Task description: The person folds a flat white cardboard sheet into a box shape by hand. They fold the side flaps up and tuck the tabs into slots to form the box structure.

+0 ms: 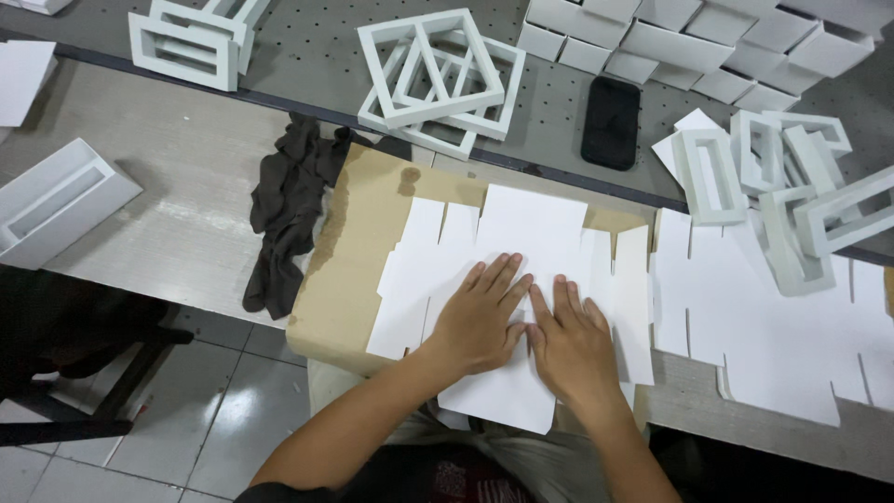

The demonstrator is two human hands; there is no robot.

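**Two flat hands pressing a white die-cut sheet onto brown card**

The flat white die-cut paper sheet with slotted flaps (pixel 521 279) lies on a brown cardboard backing board (pixel 358 270), which rests at the near edge of the bench (pixel 177 214) and overhangs it slightly toward the person. The left hand (pixel 480 317) and right hand (pixel 570 340) lie side by side on the middle of the sheet, palms down. The fingers (pixel 503 279) are stretched out and released, clasping nothing; they only press.

The sheet looks light, thin and easy to crease, with narrow flaps that would likely bend or tear if pulled. It is probably smooth enough to slide on the board, so flat pressure from above suits it. For lifting, the broad centre panel or a long straight edge seems safer than a flap.

Just left of the board lies a crumpled dark brown cloth (pixel 289 214). To the right of the board more flat white die-cut sheets (pixel 773 326) are spread out, with several open white rectangular frames (pixel 792 200) on top of them. Behind the board sits a loose stack of white square frames (pixel 442 79), and beyond its right corner a black phone (pixel 610 121) and rows of white boxes (pixel 689 42). Far left of the board stands a white box with a slot (pixel 56 200).
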